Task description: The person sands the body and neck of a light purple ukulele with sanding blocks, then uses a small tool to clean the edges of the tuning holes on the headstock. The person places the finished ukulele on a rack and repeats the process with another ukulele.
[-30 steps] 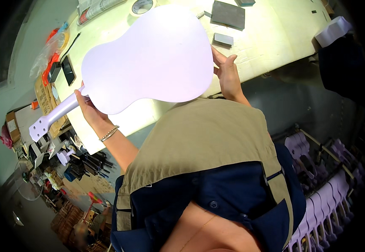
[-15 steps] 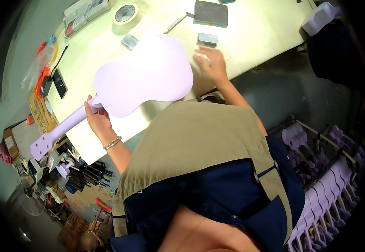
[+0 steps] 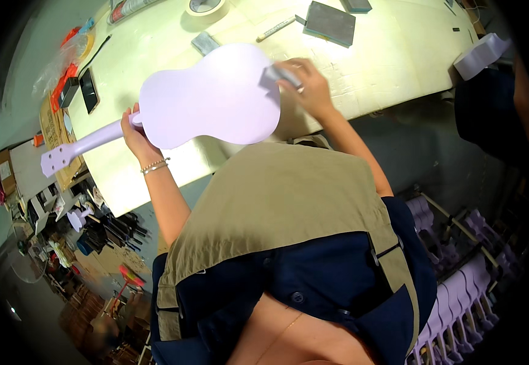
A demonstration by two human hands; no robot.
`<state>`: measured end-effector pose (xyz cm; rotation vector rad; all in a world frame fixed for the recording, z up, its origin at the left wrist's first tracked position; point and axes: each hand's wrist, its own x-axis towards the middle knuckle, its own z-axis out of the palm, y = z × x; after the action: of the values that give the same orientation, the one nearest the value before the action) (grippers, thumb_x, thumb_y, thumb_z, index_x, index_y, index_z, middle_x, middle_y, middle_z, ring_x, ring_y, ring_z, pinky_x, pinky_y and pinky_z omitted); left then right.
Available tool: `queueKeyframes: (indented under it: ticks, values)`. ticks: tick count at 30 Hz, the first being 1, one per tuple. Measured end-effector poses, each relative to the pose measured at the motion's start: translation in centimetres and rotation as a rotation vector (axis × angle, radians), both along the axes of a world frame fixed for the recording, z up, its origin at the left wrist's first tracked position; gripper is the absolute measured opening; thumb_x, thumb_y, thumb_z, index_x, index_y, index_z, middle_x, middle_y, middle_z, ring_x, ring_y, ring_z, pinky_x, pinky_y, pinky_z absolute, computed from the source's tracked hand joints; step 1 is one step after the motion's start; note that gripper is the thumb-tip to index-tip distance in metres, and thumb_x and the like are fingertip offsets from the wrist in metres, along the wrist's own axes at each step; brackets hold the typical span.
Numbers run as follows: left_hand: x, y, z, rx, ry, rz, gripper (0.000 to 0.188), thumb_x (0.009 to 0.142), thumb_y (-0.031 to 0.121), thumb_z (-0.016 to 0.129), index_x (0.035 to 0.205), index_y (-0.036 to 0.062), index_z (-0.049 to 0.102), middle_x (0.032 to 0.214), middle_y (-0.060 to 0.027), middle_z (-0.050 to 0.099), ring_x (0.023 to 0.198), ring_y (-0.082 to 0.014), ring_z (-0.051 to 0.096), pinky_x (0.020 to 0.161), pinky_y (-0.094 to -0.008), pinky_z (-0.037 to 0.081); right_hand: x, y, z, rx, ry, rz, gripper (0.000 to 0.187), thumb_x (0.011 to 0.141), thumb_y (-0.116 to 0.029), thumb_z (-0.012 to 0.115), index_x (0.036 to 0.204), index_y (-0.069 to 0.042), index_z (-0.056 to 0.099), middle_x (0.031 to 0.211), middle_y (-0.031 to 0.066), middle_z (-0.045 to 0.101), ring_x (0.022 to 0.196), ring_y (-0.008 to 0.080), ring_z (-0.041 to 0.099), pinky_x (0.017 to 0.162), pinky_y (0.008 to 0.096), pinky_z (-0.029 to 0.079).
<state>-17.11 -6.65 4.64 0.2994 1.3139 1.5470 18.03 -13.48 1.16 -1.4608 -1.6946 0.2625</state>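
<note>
A pale lilac ukulele body [image 3: 210, 100] with its neck lies across the table, its plain back facing up and its headstock [image 3: 56, 159] pointing left past the table edge. My left hand [image 3: 135, 134] is closed round the neck where it joins the body. In my right hand [image 3: 310, 85] is a grey sanding block [image 3: 281, 77], slightly blurred, held at the rounded right end of the body. Whether the block touches the surface I cannot tell. A second small grey block [image 3: 204, 43] lies just beyond the body.
On the table [image 3: 392, 67] are a tape roll [image 3: 208, 7], a marker [image 3: 276, 28], a dark flat block [image 3: 330, 23] and a phone [image 3: 88, 90]. A person at the right holds a lilac piece [image 3: 480, 56]. Several lilac ukuleles [image 3: 459, 298] hang on a rack at lower right.
My right hand has picked up the sanding block from the table and brought it to the body's right end. The ukulele's headstock has swung upward in view.
</note>
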Motion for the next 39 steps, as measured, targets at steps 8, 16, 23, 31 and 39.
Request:
queueKeyframes:
  ticks: [8,16,23,31,39]
  values:
    - [-0.6,2.2,-0.9,-0.081,0.052,-0.017,0.027,0.084,0.023,0.059,0.093,-0.0002,0.049,0.085,-0.008,0.058,0.078,-0.0193,0.059,0.071,-0.0324,0.053,-3.3,-0.8,-0.9,0.216,-0.299,0.113,0.039,0.067,-0.022,0.074,0.105,-0.017,0.067,0.105,-0.0011,0.062,0.063,0.0144,0.056,0.055,0.0246,0.049]
    - [0.7,2.5,1.1,-0.093,0.202,0.018,0.027,0.082,0.022,0.059,0.089,-0.0028,0.054,0.085,-0.0103,0.059,0.077,-0.0197,0.059,0.069,-0.0317,0.052,-2.4,-0.9,-0.6,0.179,-0.271,0.145,0.036,0.064,-0.016,0.074,0.1,-0.014,0.069,0.1,-0.0044,0.063,0.057,0.0145,0.051,0.05,0.0245,0.046]
    - [1.7,2.6,1.6,-0.099,0.24,0.032,0.029,0.082,0.027,0.059,0.089,-0.001,0.058,0.088,-0.0086,0.061,0.078,-0.0189,0.061,0.07,-0.0309,0.052,-3.2,-0.6,0.2,0.164,-0.246,0.111,0.034,0.064,-0.015,0.075,0.098,-0.013,0.07,0.1,-0.0033,0.065,0.057,0.0149,0.052,0.051,0.0251,0.047]
    - [1.5,2.5,1.5,-0.078,0.236,0.031,0.028,0.083,0.023,0.058,0.09,-0.0033,0.055,0.086,-0.0106,0.06,0.078,-0.0201,0.06,0.069,-0.0317,0.052,-3.8,-0.2,0.4,0.177,-0.212,0.071,0.033,0.067,-0.015,0.074,0.1,-0.014,0.07,0.099,-0.0036,0.065,0.057,0.0148,0.052,0.05,0.0258,0.046]
    - [1.9,2.6,2.1,-0.061,0.265,0.028,0.029,0.083,0.023,0.058,0.091,-0.0048,0.057,0.086,-0.0108,0.061,0.077,-0.02,0.06,0.068,-0.0311,0.051,-3.3,-0.6,0.1,0.152,-0.215,0.092,0.032,0.068,-0.013,0.073,0.1,-0.014,0.07,0.099,-0.0034,0.065,0.059,0.0152,0.054,0.051,0.026,0.046]
